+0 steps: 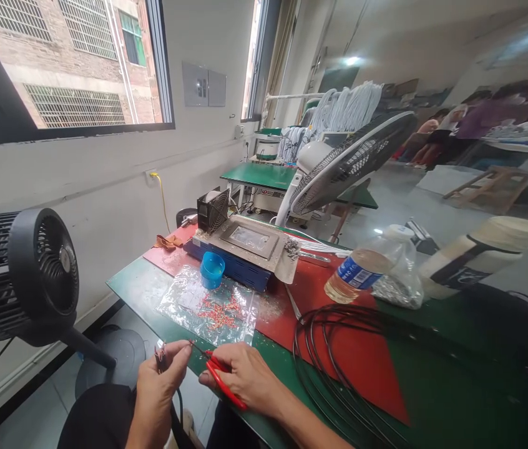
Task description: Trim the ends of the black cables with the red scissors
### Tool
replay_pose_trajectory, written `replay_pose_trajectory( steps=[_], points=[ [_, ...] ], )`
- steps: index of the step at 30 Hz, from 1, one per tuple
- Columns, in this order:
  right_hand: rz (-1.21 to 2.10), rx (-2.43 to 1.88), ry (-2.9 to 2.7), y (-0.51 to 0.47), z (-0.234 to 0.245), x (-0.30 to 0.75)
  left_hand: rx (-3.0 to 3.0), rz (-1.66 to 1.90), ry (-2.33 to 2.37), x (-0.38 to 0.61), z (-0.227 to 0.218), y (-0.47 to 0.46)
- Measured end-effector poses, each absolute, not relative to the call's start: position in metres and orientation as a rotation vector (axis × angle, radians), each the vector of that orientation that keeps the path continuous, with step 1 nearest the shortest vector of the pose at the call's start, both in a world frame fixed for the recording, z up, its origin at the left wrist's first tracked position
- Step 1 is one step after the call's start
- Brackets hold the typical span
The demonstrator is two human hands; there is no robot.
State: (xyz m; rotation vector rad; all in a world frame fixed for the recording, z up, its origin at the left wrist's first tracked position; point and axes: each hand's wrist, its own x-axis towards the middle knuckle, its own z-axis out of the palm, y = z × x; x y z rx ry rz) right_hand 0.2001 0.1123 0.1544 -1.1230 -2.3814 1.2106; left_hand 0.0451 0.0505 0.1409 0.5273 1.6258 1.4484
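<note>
My left hand [163,381] is closed around the end of a black cable, whose thin, reddish wires [160,355] stick up between the fingers. Its thumb and forefinger pinch one of them at the tip. My right hand [248,373] grips a pair of red-handled wire cutters [225,385], the dark jaws pointing left at the pinched wire. Whether the blades touch it I cannot tell. Just beyond both hands, a clear plastic bag [177,305] lies flat with many tiny red-orange pieces [220,313] scattered on it. A blue round cup [211,272] stands on the bag's far part.
A blue box-shaped device [240,272] with a metal top and small fan stands behind the bag. Coiled black cable [320,349] covers the red mat at right, near a plastic bottle [355,274]. Fans stand left [44,274] and behind the table [348,165]. People work far right.
</note>
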Motion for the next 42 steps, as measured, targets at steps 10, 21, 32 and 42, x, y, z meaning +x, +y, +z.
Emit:
replay_pose_trajectory(
  steps=[10,21,32,42],
  points=[
    [1.344,-1.096,-2.176,0.117,0.138,0.198,0.457,1.381,1.535,0.051,0.154,0.059],
    [2.037,-0.946,-1.432,0.119,0.143,0.195,0.461,1.318,1.396,0.065,0.141,0.046],
    [1.996,-0.892,-1.497,0.118,0.137,0.196,0.400,1.365,1.371,0.068,0.133,0.047],
    [2.227,-0.929,-1.258,0.117,0.146,0.195,0.444,1.300,1.321,0.070,0.148,0.045]
  ],
)
